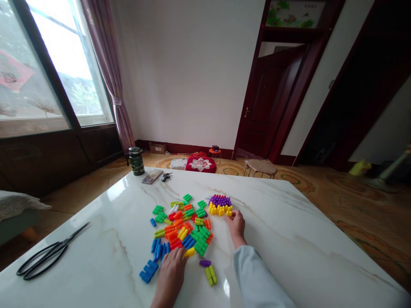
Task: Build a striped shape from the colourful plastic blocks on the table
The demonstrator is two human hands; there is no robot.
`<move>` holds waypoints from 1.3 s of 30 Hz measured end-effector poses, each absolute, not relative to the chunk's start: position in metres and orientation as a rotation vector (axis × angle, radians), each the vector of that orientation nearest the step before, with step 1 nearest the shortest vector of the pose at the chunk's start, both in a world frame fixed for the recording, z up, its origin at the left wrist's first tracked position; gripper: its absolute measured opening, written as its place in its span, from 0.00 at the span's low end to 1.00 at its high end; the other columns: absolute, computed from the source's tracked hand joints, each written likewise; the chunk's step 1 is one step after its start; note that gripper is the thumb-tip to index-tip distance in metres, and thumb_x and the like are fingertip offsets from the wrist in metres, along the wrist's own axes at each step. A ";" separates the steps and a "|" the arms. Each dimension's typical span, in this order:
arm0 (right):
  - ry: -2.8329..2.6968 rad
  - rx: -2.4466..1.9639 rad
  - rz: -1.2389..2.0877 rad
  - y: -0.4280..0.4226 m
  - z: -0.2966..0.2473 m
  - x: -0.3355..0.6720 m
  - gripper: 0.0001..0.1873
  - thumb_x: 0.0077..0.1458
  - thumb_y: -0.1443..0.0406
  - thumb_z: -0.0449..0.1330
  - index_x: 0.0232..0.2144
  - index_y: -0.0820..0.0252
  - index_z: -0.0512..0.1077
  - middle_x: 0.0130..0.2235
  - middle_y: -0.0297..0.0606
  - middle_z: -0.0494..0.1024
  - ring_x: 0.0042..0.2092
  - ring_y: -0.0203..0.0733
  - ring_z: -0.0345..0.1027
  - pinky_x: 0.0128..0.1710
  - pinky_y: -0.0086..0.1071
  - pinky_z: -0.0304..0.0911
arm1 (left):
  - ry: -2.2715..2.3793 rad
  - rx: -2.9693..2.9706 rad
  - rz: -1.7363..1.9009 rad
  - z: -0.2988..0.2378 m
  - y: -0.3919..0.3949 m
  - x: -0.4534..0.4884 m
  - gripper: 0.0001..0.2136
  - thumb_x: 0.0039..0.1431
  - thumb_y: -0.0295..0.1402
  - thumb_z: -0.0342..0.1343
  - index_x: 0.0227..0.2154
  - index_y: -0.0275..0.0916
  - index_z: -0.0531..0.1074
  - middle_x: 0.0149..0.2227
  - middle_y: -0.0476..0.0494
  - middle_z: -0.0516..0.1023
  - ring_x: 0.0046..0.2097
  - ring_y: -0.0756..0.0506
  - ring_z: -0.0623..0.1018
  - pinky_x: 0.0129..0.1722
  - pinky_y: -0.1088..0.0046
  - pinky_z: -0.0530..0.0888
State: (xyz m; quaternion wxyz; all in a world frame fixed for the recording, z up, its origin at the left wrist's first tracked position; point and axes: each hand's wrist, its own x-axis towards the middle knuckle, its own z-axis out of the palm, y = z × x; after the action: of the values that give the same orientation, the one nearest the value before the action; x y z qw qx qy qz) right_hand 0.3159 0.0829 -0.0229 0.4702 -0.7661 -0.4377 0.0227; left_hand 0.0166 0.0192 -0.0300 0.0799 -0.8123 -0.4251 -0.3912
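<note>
While my left hand [172,270] has its fingers closed on a yellow block [190,252] at the near edge of the loose pile, I see my right hand [236,223] at the right end of a standing yellow row [220,210]; its fingertips touch the end piece, but I cannot tell whether they grip it. From here, I judge the colour sorting and standing-up to be only partly done. Purple blocks [220,200] already stand packed just behind the yellow row, with red tips showing beyond them. Left of that group, the larger share lies unsorted on the marble-patterned counter [289,244]: green blocks [201,246], orange ones [171,235], and blue blocks [148,271] near my left hand. Another loose yellow block [183,233] lies amid the pile, and one purple block [205,263] lies apart near a yellow-green block [211,276], so even those two colours look unfinished.
</note>
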 end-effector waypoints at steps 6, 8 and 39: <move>-1.172 -1.874 0.013 0.070 -0.021 0.312 0.10 0.50 0.60 0.55 0.21 0.56 0.64 0.32 0.43 0.71 0.34 0.47 0.68 0.40 0.41 0.65 | -1.324 -2.426 -1.151 -0.028 0.017 0.018 0.16 0.68 0.39 0.41 0.37 0.40 0.72 0.35 0.40 0.81 0.36 0.43 0.80 0.36 0.66 0.76; -1.213 -1.852 0.030 0.070 -0.022 0.311 0.11 0.50 0.60 0.55 0.20 0.57 0.65 0.31 0.42 0.71 0.32 0.44 0.67 0.37 0.38 0.65 | -1.322 -2.418 -1.150 -0.028 0.016 0.018 0.17 0.68 0.40 0.40 0.37 0.39 0.72 0.35 0.40 0.81 0.36 0.43 0.80 0.36 0.66 0.76; -1.287 -1.575 0.268 0.052 -0.019 0.309 0.09 0.41 0.64 0.58 0.26 0.60 0.77 0.37 0.43 0.78 0.39 0.44 0.73 0.43 0.36 0.69 | -1.402 -2.531 -1.069 -0.021 0.013 0.019 0.13 0.67 0.36 0.42 0.35 0.39 0.71 0.34 0.41 0.78 0.35 0.44 0.78 0.35 0.67 0.72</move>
State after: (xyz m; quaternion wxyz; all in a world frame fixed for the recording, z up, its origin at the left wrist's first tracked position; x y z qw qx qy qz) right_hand 0.3086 0.0516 -0.0190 0.5183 -0.6566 -0.5363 0.1119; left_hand 0.0186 0.0134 -0.0212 0.0284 -0.8203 -0.4543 -0.3463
